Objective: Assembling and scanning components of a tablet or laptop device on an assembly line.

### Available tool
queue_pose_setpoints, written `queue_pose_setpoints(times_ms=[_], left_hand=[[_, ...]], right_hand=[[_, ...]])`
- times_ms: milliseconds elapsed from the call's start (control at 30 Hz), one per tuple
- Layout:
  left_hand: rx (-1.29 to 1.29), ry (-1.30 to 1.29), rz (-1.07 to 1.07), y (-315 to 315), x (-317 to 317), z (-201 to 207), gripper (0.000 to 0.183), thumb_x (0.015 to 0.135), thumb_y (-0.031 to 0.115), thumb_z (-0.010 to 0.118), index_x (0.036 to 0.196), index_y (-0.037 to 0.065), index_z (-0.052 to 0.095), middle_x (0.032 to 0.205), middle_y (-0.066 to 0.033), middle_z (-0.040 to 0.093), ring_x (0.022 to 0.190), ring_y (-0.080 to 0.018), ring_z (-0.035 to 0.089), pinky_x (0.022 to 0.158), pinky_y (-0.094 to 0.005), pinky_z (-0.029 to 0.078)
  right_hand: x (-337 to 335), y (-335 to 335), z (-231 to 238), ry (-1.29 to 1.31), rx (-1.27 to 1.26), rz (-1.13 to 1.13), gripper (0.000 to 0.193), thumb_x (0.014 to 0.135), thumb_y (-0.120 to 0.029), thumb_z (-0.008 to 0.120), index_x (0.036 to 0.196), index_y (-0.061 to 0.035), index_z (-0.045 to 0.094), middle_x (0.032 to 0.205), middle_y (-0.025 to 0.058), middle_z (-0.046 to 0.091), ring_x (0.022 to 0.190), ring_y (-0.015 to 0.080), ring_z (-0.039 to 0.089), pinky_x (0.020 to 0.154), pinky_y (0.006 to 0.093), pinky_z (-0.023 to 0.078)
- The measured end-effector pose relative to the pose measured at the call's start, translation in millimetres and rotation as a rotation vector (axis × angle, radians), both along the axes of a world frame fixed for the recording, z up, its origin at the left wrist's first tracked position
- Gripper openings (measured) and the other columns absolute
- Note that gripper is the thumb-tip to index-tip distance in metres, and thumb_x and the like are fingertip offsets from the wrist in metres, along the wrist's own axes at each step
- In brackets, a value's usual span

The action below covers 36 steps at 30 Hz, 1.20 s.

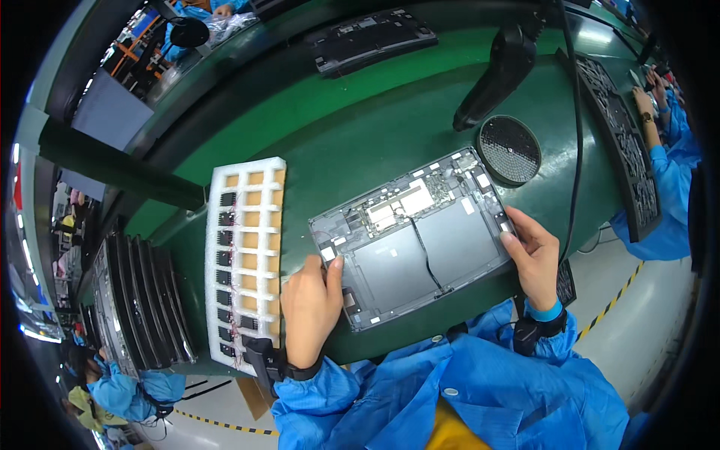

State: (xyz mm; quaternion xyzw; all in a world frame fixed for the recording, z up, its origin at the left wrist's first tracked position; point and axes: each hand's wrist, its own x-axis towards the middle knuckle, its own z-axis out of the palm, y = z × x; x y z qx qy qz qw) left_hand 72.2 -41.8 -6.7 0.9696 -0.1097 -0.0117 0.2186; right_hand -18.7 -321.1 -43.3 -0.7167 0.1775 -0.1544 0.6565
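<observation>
An opened tablet housing, grey inside with a green-and-silver circuit board along its far side and a dark ribbon cable across the middle, is tilted slightly over the green bench. My left hand grips its left edge, thumb on top and fingers mostly hidden beneath. On the opposite edge my right hand has a similar hold, its thumb resting on the rim. Close to my left hand lies a white foam tray with several small black parts on thin red wires in its slots.
A round dish of small dark pieces stands beyond the tablet, below a black handheld tool. A black cable hangs at right. Black trays are stacked at left; others lie far back and right, near a co-worker.
</observation>
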Motion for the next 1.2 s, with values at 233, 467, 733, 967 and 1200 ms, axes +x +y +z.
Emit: queue_pose_setpoints(times_ms=[233, 467, 733, 967, 1200], left_hand=[[-0.134, 0.026, 0.061, 10, -6, -6, 0.021, 0.089, 0.017, 0.054, 0.091, -0.004, 0.051, 0.072, -0.0226, 0.059, 0.065, -0.0383, 0.058, 0.056, -0.0444, 0.043], [-0.864, 0.485, 0.291, 10, -17, 10, 0.042, 0.088, 0.014, 0.060, 0.122, -0.005, 0.044, 0.106, -0.0121, 0.059, 0.084, -0.0156, 0.059, 0.075, -0.0299, 0.047], [-0.862, 0.432, 0.178, 1, -21, 9, 0.054, 0.084, 0.005, 0.059, 0.131, -0.004, 0.036, 0.121, -0.0121, 0.052, 0.108, -0.0165, 0.052, 0.092, -0.0287, 0.042], [-1.077, 0.524, 0.140, 2, -21, 20, 0.066, 0.077, -0.001, 0.066, 0.133, -0.002, 0.032, 0.124, -0.0120, 0.050, 0.113, -0.0180, 0.049, 0.098, -0.0310, 0.038], [-1.139, 0.603, 0.171, 10, -6, 21, 0.068, 0.076, 0.000, 0.066, 0.135, 0.000, 0.032, 0.124, -0.0119, 0.050, 0.112, -0.0189, 0.050, 0.096, -0.0313, 0.040]], right_hand=[[-3, 4, -15, -0.123, 0.170, 0.000, 0.037, 0.084, 0.007, 0.055, 0.120, 0.0093, 0.051, 0.127, 0.0212, 0.049, 0.117, 0.0246, 0.049, 0.097, 0.0314, 0.040], [-4, 2, -19, -0.164, 0.252, 0.046, 0.038, 0.083, 0.011, 0.052, 0.121, 0.0090, 0.050, 0.130, 0.0208, 0.046, 0.118, 0.0248, 0.048, 0.098, 0.0321, 0.040], [-4, 1, -20, -0.208, 0.173, 0.090, 0.039, 0.082, 0.013, 0.053, 0.120, 0.0083, 0.051, 0.130, 0.0202, 0.046, 0.117, 0.0242, 0.049, 0.096, 0.0310, 0.043], [-3, 2, -18, -0.211, 0.156, 0.088, 0.035, 0.080, 0.012, 0.055, 0.114, 0.0062, 0.056, 0.128, 0.0181, 0.048, 0.112, 0.0220, 0.053, 0.092, 0.0297, 0.046], [1, 3, -16, -0.184, 0.126, 0.096, 0.030, 0.080, 0.008, 0.059, 0.110, 0.0057, 0.058, 0.126, 0.0180, 0.051, 0.110, 0.0206, 0.054, 0.089, 0.0294, 0.047]])
